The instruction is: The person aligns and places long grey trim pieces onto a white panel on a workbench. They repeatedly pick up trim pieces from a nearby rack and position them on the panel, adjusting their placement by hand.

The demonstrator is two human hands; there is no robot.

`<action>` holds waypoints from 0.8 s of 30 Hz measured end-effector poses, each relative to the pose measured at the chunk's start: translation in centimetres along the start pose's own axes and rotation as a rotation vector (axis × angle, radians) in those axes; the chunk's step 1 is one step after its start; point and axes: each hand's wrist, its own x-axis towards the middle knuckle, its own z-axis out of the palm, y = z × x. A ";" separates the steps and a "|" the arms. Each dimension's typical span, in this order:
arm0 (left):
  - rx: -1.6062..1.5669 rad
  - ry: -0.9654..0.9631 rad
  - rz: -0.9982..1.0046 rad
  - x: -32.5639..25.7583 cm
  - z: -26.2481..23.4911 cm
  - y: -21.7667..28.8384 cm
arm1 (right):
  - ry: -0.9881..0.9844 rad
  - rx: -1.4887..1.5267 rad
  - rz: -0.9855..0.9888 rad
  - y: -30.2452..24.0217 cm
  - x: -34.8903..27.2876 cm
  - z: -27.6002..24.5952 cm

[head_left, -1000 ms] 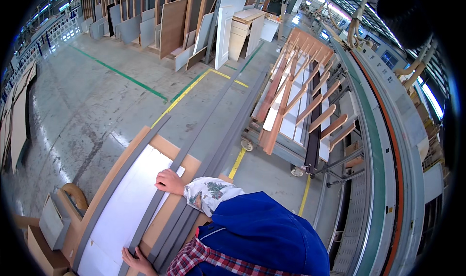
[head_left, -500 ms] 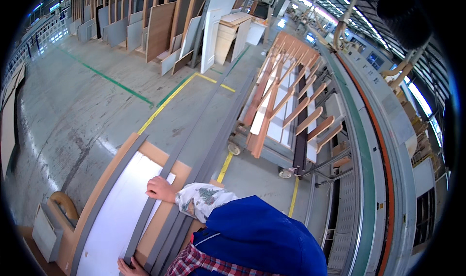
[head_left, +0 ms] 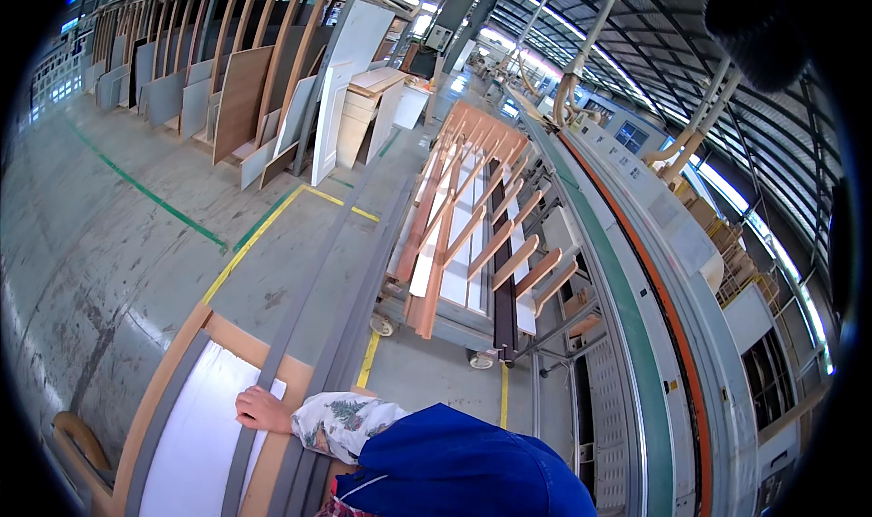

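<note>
My right hand [head_left: 263, 410] is closed over a long, narrow grey strip [head_left: 289, 328]. Its fingers curl across the strip's edge, and the patterned sleeve [head_left: 350, 419] reaches in from the lower right. Under the strip lie a white sheet [head_left: 195, 440] and a brown board [head_left: 238, 337]. Another grey strip [head_left: 163, 408] runs along the left side of the white sheet. Beside my forearm, several more grey strips [head_left: 352, 331] lie close together and stretch away toward the floor ahead. My left hand is out of view.
A wheeled cart [head_left: 436, 322] with upright wooden arms carries long boards ahead. To its right runs a long machine [head_left: 636, 335] with a green band. Panels lean in a rack [head_left: 241, 104] at the far left. A curved tan object [head_left: 80, 440] is at lower left.
The view has tilted up and shifted, so the scene sits farther left. My left hand, at the strip's near end before, has dropped out of view. My right hand keeps its hold.
</note>
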 end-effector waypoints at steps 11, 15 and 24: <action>-0.048 -0.334 0.042 -1.5 -0.7 -9.4 | -0.025 -0.106 0.110 4.3 -2.4 5.2; -0.057 -0.263 0.087 -2.7 0.0 -12.2 | -0.072 -0.141 0.247 -2.7 1.2 -1.4; -0.319 0.037 0.262 -2.1 3.9 -7.1 | 0.315 -0.425 0.944 -2.2 1.7 -2.3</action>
